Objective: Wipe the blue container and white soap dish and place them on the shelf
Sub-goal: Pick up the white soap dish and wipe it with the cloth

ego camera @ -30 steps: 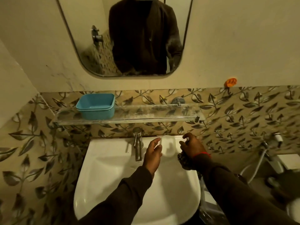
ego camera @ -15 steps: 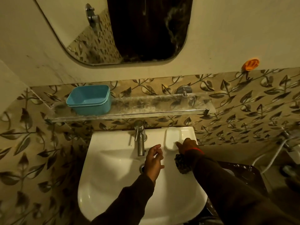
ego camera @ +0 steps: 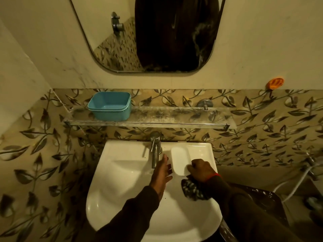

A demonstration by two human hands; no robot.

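Note:
The blue container stands upright and empty on the left end of the glass shelf. On the sink's back rim, right of the tap, lies the white soap dish. My right hand grips the dish's near right corner, and a dark patterned cloth bunched in the same hand hangs below it. My left hand is over the basin just left of the dish, fingers spread and holding nothing.
A steel tap rises at the back of the white sink, close to my left hand. A mirror hangs above the shelf. An orange hook sits on the right wall, a spray hose lower right.
My right hand has come down onto the soap dish and closed on its near corner. The dish has shifted a little toward me. My left hand has opened beside it.

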